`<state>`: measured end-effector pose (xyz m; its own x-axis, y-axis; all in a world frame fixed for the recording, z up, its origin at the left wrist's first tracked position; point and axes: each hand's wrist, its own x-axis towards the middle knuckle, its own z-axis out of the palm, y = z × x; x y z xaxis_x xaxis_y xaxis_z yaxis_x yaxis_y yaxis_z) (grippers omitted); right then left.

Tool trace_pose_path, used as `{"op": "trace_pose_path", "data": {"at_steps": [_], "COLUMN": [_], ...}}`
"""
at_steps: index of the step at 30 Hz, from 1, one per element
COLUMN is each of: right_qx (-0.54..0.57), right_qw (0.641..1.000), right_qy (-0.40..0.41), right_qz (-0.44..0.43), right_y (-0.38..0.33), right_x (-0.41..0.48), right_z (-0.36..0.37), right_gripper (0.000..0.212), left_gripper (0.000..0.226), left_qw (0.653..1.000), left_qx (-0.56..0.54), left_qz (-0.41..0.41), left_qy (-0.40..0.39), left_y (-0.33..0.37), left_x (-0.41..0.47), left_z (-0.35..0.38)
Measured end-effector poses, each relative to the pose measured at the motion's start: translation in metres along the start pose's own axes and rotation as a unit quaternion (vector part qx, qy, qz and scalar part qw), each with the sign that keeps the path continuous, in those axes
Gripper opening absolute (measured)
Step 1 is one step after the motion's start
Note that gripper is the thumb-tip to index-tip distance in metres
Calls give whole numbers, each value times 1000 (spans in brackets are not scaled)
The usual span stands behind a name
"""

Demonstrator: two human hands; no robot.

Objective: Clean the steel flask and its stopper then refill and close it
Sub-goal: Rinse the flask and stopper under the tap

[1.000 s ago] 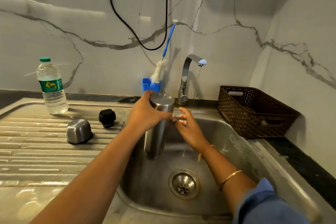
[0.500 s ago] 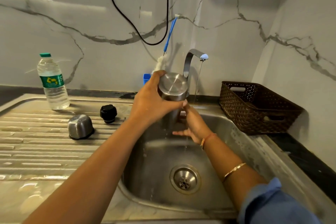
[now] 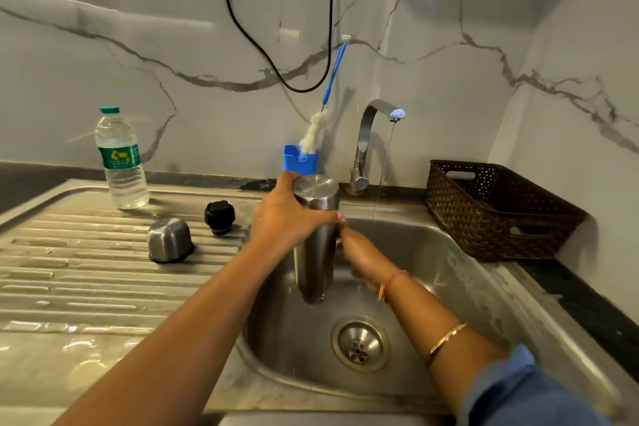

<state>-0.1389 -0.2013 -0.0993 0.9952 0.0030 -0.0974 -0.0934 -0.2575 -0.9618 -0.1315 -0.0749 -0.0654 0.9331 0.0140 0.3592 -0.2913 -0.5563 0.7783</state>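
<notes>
The steel flask (image 3: pixel 316 245) hangs upside down over the sink basin (image 3: pixel 432 273), base up and mouth near the bottom. My left hand (image 3: pixel 283 221) grips it round the upper part. My right hand (image 3: pixel 359 254) is on the flask's right side, its fingers lying against the steel wall, slightly blurred. The black stopper (image 3: pixel 219 217) and the steel cup lid (image 3: pixel 169 240) sit on the draining board to the left. The tap (image 3: pixel 371 135) runs a thin stream of water just right of the flask.
A water bottle (image 3: pixel 121 159) with a green cap stands at the back left of the draining board (image 3: pixel 86 287). A bottle brush (image 3: pixel 321 117) leans in a blue holder (image 3: pixel 300 160) behind the flask. A brown basket (image 3: pixel 498 211) sits right of the sink. The drain (image 3: pixel 359 344) lies below.
The flask, raised half a second ago, has come back down into the basin. My right hand moved from under the flask's mouth up to its side.
</notes>
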Motion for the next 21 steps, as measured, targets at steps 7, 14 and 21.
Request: {"op": "trace_pose_path", "data": {"at_steps": [7,14,21], "right_qx": [168,82,52], "right_qw": [933,989,966], "right_qy": [95,12,27], "right_qz": [-302,-122,-253], "right_y": [-27,14,-9], "right_x": [8,9,-6], "right_z": [14,24,37], "right_gripper": [41,32,24], "left_gripper": [78,69,67], "left_qw": [976,991,952], "left_qx": [-135,-129,-280], "left_qz": [133,-28,-6], "left_qy": [107,20,124], "left_y": [39,-21,-8], "left_x": [5,-8,2], "left_z": [-31,-1,-52]}}
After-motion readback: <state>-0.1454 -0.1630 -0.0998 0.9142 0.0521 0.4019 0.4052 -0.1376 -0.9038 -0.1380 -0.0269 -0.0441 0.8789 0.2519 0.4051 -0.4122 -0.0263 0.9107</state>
